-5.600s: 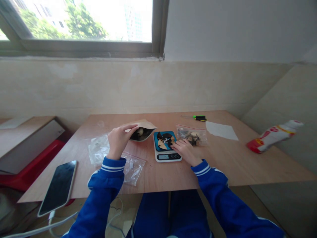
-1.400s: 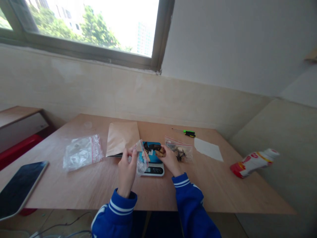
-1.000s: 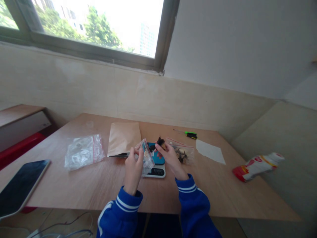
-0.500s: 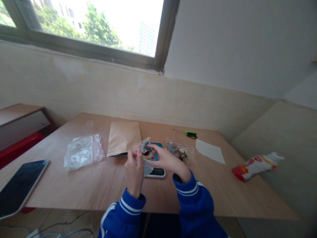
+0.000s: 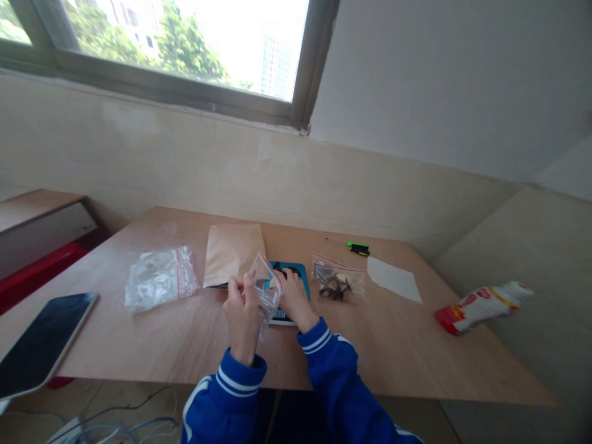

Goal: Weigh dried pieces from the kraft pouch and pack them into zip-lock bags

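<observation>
Here the left hand (image 5: 242, 306) holds the small bag (image 5: 265, 287) upright, mouth upward.

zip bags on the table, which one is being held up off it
The small clear bag in the left hand, raised over the scale. The bag of clear plastic on the left and the filled bag on the right lie flat.

left hand (image 5: 241, 308): raised, fingers pinched in a grip | right hand (image 5: 291, 297): reaching forward, palm down
</observation>
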### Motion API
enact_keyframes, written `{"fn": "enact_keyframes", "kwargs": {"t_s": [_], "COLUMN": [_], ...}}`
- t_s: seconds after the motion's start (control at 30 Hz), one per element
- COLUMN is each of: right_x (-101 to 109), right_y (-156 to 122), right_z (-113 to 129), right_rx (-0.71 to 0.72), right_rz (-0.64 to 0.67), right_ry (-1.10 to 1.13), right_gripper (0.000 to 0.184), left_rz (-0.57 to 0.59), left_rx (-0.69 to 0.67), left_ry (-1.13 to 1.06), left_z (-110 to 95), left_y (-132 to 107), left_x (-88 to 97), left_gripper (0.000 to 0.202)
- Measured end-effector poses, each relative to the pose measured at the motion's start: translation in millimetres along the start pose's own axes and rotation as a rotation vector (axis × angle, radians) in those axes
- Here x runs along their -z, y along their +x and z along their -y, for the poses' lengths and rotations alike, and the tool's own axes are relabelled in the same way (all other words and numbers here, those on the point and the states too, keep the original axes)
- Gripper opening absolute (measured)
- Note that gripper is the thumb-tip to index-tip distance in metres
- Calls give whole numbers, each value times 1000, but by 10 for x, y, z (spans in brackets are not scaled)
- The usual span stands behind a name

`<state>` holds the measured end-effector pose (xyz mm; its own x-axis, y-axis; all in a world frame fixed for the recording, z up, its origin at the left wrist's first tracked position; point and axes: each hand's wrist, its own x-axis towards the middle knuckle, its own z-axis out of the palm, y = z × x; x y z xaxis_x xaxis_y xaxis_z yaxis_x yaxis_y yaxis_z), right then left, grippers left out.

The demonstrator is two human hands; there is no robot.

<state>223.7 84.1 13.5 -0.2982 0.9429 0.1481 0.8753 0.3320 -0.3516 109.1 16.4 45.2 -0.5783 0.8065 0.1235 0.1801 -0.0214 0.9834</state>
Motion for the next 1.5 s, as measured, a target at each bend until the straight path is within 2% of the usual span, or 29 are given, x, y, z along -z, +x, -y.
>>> {"fn": "enact_keyframes", "kwargs": {"t_s": [0.1, 0.23, 0.33, 0.47, 0.63, 0.77, 0.87, 0.93, 1.03, 1.1, 1.23, 1.4, 1.5], "right_x": [-104, -181, -251, -247, 49, 481, 775, 888, 916, 879, 843, 943, 938], "right_y": [-4, -27, -58, -76, -82, -157, -235, -273, -292, -287, -278, -309, -342], "right_z": [54, -9, -71, -133, -205, -181, -139, -121, -101, -76, 15, 149, 231], "right_rx": [-31, 1, 31, 5, -146, -222, -216, -183, -113, -86, -93, 15, 84], "right_rz": [-28, -87, -171, -264, -237, -125, 8, 147, 365, 409, 308, 257, 100], "right_ry": [-76, -31, 78, 344, 777, 1190, 1338, 1315, 1170, 1077, 953, 778, 741], "right_gripper": [44, 44, 45, 46, 51, 53, 51, 49, 48, 51, 62, 57, 55], "left_rz": [18, 44, 51, 51, 54, 59, 78, 81, 106, 137, 164, 160, 127], "left_rx": [0, 38, 74, 57, 69, 32, -13, -52, -84, -87, -81, -53, -74], "left_ry": [5, -1, -12, -10, 21, 44, 64, 89, 101, 97, 77, 44, 29], "left_z": [16, 1, -12, 13, 54, 63, 79, 99, 128, 141, 154, 158, 127], "left_y": [-4, -5, -13, -25, -22, -24, -33, -41, -63, -84, -128, -148, -151], "left_x": [15, 42, 63, 86, 92, 66, 32, 9, -20, -33, -37, -28, -21], "left_gripper": [36, 36, 36, 37, 38, 38, 37, 37, 37, 37, 35, 33, 32]}}
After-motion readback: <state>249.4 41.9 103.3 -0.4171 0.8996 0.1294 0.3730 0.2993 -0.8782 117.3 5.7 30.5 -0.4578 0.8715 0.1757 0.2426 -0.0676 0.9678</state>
